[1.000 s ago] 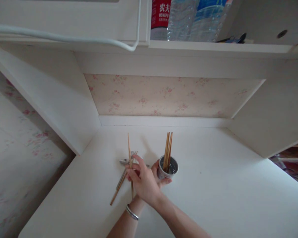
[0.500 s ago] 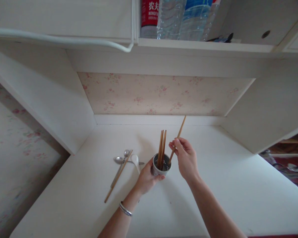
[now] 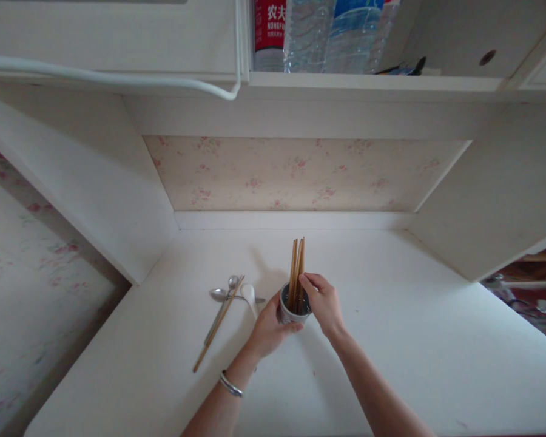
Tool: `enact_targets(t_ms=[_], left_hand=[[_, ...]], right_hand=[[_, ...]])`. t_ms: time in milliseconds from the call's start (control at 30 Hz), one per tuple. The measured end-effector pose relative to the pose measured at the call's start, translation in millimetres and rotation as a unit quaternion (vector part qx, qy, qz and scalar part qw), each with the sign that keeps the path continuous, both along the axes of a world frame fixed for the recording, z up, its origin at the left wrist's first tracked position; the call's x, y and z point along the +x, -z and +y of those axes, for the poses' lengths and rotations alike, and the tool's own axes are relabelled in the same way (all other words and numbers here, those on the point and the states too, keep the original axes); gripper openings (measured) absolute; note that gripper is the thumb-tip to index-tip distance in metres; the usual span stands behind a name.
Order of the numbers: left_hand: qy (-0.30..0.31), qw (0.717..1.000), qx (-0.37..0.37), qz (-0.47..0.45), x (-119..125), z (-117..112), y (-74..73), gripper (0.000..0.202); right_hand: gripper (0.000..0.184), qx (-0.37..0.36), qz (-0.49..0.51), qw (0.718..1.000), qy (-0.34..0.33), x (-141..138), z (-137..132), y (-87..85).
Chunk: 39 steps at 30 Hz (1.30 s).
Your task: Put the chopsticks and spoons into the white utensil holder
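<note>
My left hand (image 3: 269, 326) is wrapped round a small grey-white cup (image 3: 293, 317) with a dark inside. Several wooden chopsticks (image 3: 293, 270) stand upright in the cup, their lower ends inside it. At the cup's right side my right hand (image 3: 324, 302) pinches one of these chopsticks between thumb and fingers, just above the rim. Left of the cup, a wooden chopstick (image 3: 217, 326) lies across metal spoons, one with its bowl (image 3: 218, 295) toward the left. A white spoon (image 3: 248, 294) rests beside them, its handle end hidden behind my left hand.
The white tabletop (image 3: 391, 340) is bounded by side panels and a low back ledge (image 3: 295, 220). Overhead, a shelf (image 3: 373, 82) holds plastic bottles (image 3: 309, 36). A white cable (image 3: 118, 79) runs along the upper cabinet at the left.
My right hand has moved left to the cup, bringing its chopstick from a tilt at the right to upright among the others. My left hand still holds the cup in place.
</note>
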State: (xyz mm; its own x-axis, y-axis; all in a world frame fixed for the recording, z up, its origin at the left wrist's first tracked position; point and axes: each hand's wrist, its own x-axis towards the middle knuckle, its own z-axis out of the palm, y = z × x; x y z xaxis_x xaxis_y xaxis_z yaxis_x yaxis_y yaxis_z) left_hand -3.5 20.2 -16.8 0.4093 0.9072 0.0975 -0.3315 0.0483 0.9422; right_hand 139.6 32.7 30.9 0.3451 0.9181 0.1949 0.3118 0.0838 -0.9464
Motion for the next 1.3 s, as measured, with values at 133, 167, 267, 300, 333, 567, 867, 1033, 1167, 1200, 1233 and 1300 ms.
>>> enact_targets(t_ms=[133, 167, 267, 300, 333, 567, 867, 1033, 1167, 1200, 1233, 1300], left_hand=[[0.003, 1.000, 0.000, -0.017, 1.8, 0.7, 1.4, 0.077], [0.005, 1.000, 0.002, -0.021, 2.2, 0.9, 1.7, 0.077], [-0.002, 1.000, 0.003, -0.019, 2.7, 1.3, 2.3, 0.077], [-0.005, 1.000, 0.001, -0.015, 2.6, 1.3, 2.4, 0.078], [-0.006, 1.000, 0.001, -0.013, 2.4, 1.3, 2.4, 0.078], [0.003, 1.000, 0.009, -0.020, 2.0, 0.1, -0.3, 0.078], [-0.012, 0.994, 0.081, 0.076, 3.2, -7.5, -23.0, 0.062], [-0.126, 0.946, 0.083, 0.287, -26.3, -18.9, -19.4, 0.060], [-0.225, 0.812, 0.135, 0.521, -70.7, -18.2, -25.7, 0.027], [-0.247, 0.766, 0.154, 0.573, -80.5, -16.3, -27.7, 0.024], [-0.259, 0.723, 0.167, 0.619, -88.7, -14.2, -29.2, 0.023], [-0.263, 0.654, 0.177, 0.687, -99.8, -10.0, -29.6, 0.023]], right_hand=[[0.034, -0.008, -0.017, 0.999, -0.029, -1.7, -7.0, -1.2], [0.034, -0.014, -0.019, 0.999, -0.030, -1.7, -7.8, -0.9], [0.035, -0.028, -0.021, 0.999, -0.030, -1.0, -8.1, 1.0], [0.035, -0.029, -0.021, 0.999, -0.031, -0.7, -7.7, 1.8], [0.035, -0.028, -0.020, 0.999, -0.033, -0.4, -7.1, 2.9], [0.050, -0.044, 0.087, 0.994, -0.054, 2.6, -9.8, 14.0], [0.101, -0.023, 0.132, 0.978, -0.158, -0.1, -38.3, 36.7], [0.097, 0.000, 0.113, 0.983, -0.147, 2.0, -37.7, 50.4], [0.091, 0.002, 0.106, 0.983, -0.152, 3.1, -36.5, 58.2], [0.090, 0.004, 0.115, 0.981, -0.157, 2.5, -36.7, 59.6], [0.088, 0.005, 0.127, 0.979, -0.163, 1.5, -37.0, 60.8], [0.082, 0.005, 0.153, 0.973, -0.173, -0.6, -37.8, 62.2]])
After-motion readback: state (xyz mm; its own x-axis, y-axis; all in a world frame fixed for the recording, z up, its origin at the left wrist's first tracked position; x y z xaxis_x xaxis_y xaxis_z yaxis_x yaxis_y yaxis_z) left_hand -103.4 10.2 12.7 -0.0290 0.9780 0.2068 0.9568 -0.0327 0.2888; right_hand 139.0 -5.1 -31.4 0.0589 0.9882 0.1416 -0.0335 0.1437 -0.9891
